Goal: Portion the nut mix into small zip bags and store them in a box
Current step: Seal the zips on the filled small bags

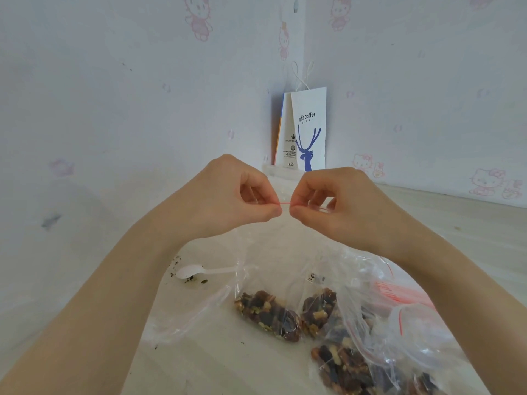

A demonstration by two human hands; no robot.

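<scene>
Pale wallpaper [119, 89] with pink cartoon cats meets in a corner ahead of me, where a white paper bag [309, 129] printed with a blue deer stands on the light table [216, 354]. Far left on the table lies a white plastic spoon [189, 271], bowl pointing left, with dark crumbs [196, 279] scattered just beside it. My left hand [242, 195] is raised above the table, fingers curled in, thumb and forefinger pressed together on the top edge of a small zip bag [282, 240]. A short run of its red zip strip [286, 203] shows in the narrow gap between my two hands. My right hand [328, 201] mirrors the left, thumb and forefinger pinching the same strip, the other fingers curled loosely behind. The clear bag hangs below both pinches; I cannot tell what is inside. Lower down on the table lie two filled small bags [268, 315] of nut mix, touching each other. To their right sits the large bag of nut mix [350, 363], crumpled and open-looking, and further right a stack of empty zip bags [399, 295] with red strips, partly under my right forearm.
</scene>
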